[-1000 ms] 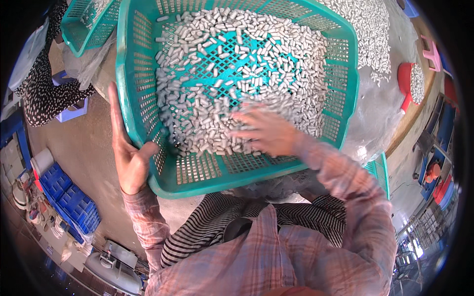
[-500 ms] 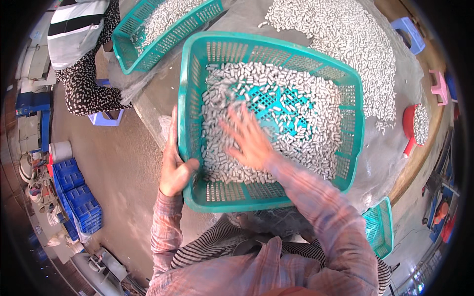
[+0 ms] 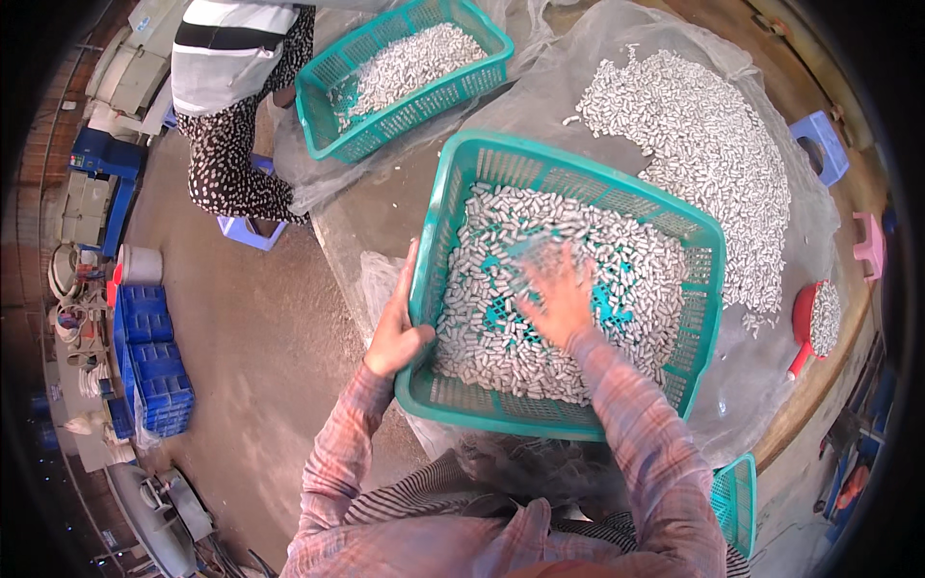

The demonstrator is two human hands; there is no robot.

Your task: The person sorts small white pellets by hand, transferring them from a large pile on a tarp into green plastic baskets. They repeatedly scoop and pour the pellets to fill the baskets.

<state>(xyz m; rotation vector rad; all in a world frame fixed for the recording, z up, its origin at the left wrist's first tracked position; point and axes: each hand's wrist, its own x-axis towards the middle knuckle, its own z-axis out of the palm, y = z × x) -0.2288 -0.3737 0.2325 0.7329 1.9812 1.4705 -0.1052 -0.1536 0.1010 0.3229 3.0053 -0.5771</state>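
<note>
My left hand [image 3: 395, 329] grips the left wall of a green plastic basket [image 3: 503, 424], its thumb over the rim and the fingers along the outside. Inside lie a great many small silvery-white cylindrical pieces [image 3: 511, 371], spread in a loose layer. My right hand [image 3: 561, 297] is among them near the middle of the basket, fingers spread and blurred by motion. Patches of the turquoise mesh floor [image 3: 612, 306] show around that hand. The basket is tilted slightly in view, its near side close to my lap.
Beyond my basket, a similar green basket [image 3: 332, 144] holds more pieces, beside a person in spotted trousers [image 3: 231, 159]. A large heap of pieces [image 3: 713, 144] covers a plastic sheet at right. A red scoop [image 3: 803, 318] full of pieces and blue crates [image 3: 159, 376] flank the work area.
My right hand has swept from the basket's left part toward its middle, and pieces now cover much of the bare floor patch. The whole view has shifted; my left hand keeps its grip.
</note>
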